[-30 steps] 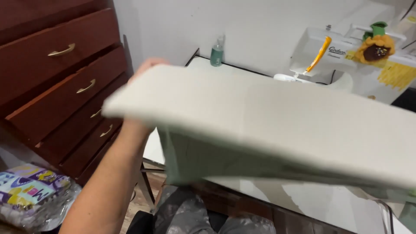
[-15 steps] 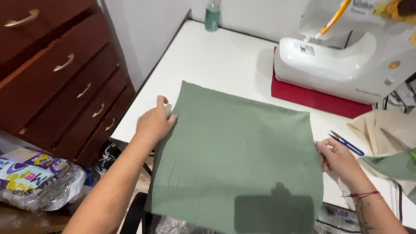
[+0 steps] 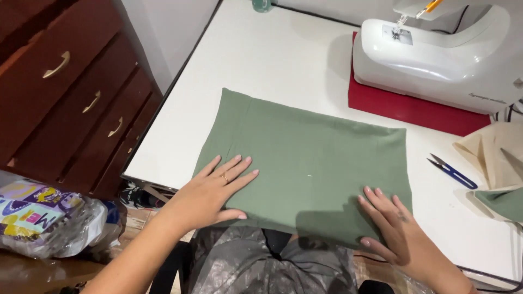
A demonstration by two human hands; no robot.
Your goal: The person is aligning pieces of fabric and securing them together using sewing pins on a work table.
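1. Your left hand (image 3: 215, 190) lay flat on the folded green rectangle of knit fabric (image 3: 305, 163), fingers spread and palm down, pressing rather than pinching; nothing was held in it.
2. Your right hand (image 3: 392, 223) rested the same way on the cloth's near right corner, fingers (image 3: 376, 202) splayed and flat, gripping nothing.
3. The green fabric lay spread on the white table top (image 3: 261, 60), its near edge hanging just over the table's front rim above your lap, and its far edge well short of the sewing machine.
4. By my judgement the cloth was light, soft and limp: it would sag and crease if lifted from one point, and could slide on the smooth table. It looked best taken at two corners or along a folded edge, with flat palms to smooth it.
5. Beyond the fabric, at its far right, stood a white sewing machine (image 3: 436, 54) on a red rectangular mat (image 3: 403, 109).
6. To the right of the fabric lay small blue-handled thread snips (image 3: 451, 172), apart from the cloth; past them was a heap of cream cloth (image 3: 487, 152) with another green piece (image 3: 504, 202).
7. To the left of the fabric, off the table, stood a dark wooden chest of drawers (image 3: 71, 98) with metal handles, and below it a clear plastic bag of colourful printed packaging (image 3: 43, 218).
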